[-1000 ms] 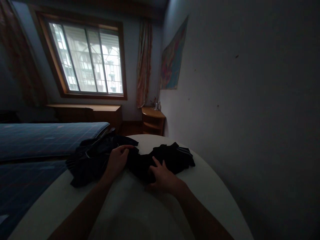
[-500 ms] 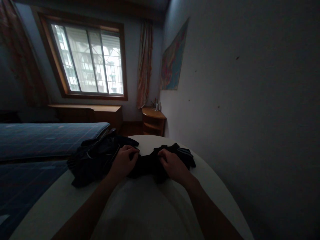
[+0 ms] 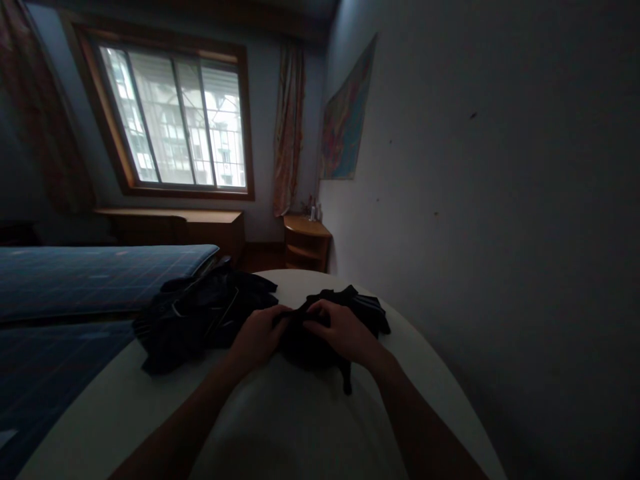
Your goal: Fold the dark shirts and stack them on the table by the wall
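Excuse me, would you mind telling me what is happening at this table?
A person's left hand and right hand are holding a bunched black cloth garment at the round white table. Grey-striped dark fabric lies beyond the right hand, perhaps part of it. A crumpled dark navy garment with pale piping lies to the left.

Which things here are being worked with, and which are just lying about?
Being worked with:
- black cloth, in the left hand and right hand
- white table underneath

Just about:
- dark clothing, left
- plaid mattress
- wall map
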`<state>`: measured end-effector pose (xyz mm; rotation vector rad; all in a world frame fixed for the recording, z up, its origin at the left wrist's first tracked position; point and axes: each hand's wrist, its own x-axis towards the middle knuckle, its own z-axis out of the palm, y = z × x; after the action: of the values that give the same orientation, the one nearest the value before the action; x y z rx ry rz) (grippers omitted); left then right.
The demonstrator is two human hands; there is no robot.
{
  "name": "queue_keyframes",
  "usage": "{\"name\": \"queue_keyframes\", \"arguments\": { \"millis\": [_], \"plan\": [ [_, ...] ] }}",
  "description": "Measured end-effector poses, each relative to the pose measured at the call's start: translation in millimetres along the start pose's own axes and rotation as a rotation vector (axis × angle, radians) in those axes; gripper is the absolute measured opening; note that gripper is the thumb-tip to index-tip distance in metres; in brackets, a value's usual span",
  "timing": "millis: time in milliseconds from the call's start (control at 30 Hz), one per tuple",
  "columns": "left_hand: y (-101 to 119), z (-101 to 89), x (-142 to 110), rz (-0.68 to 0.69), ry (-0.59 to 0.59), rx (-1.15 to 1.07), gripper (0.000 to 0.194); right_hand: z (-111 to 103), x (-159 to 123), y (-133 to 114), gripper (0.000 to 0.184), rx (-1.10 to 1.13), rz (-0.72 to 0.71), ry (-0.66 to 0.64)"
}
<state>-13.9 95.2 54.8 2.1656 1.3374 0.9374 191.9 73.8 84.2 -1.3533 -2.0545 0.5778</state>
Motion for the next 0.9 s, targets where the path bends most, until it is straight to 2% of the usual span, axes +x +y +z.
{"name": "queue_keyframes", "arguments": {
  "millis": [100, 167, 233, 300, 367, 433, 567, 633, 733, 800, 900],
  "plan": [
    [-3, -6.9, 3, -0.022, 0.060, 0.002, 0.033, -7, -4, 6, 0.030, -0.069, 0.015, -0.134],
    [-5, -9.6, 4, -0.031, 0.062, 0.028, 0.034, -15, -7, 10, 0.021, -0.159, 0.047, -0.210],
    [-7, -11.0, 3, -0.034, 0.007, 0.052, 0.034, -26, -9, 14, 0.015, -0.202, 0.057, -0.225],
    [-8, -11.7, 0, -0.005, -0.143, 0.041, 0.033, -38, -11, 17, 0.015, -0.167, 0.033, -0.210],
    [-7, -12.3, -5, 0.044, -0.343, 0.008, 0.031, -50, -14, 17, 0.017, -0.091, 0.017, -0.244],
    [-2, -12.8, -12, 0.079, -0.523, -0.006, 0.029, -60, -18, 15, 0.020, -0.017, 0.046, -0.353],
    [19, -10.4, -27, 0.139, -0.777, 0.098, 0.025, -70, -25, 9, 0.036, 0.067, 0.124, -0.632],
    [28, -3.0, -34, 0.201, -0.888, 0.138, 0.024, -70, -26, 10, 0.040, 0.093, 0.152, -0.693],
    [31, 21.1, -48, 0.345, -1.006, 0.080, 0.021, -63, -23, 24, 0.044, 0.137, 0.239, -0.663],
    [28, 42.0, -58, 0.419, -1.064, 0.039, 0.021, -56, -18, 40, 0.042, 0.089, 0.286, -0.557],
    [26, 64.3, -71, 0.354, -1.189, -0.006, 0.017, -46, -10, 65, 0.038, -0.108, 0.281, -0.362]
  ]
}}
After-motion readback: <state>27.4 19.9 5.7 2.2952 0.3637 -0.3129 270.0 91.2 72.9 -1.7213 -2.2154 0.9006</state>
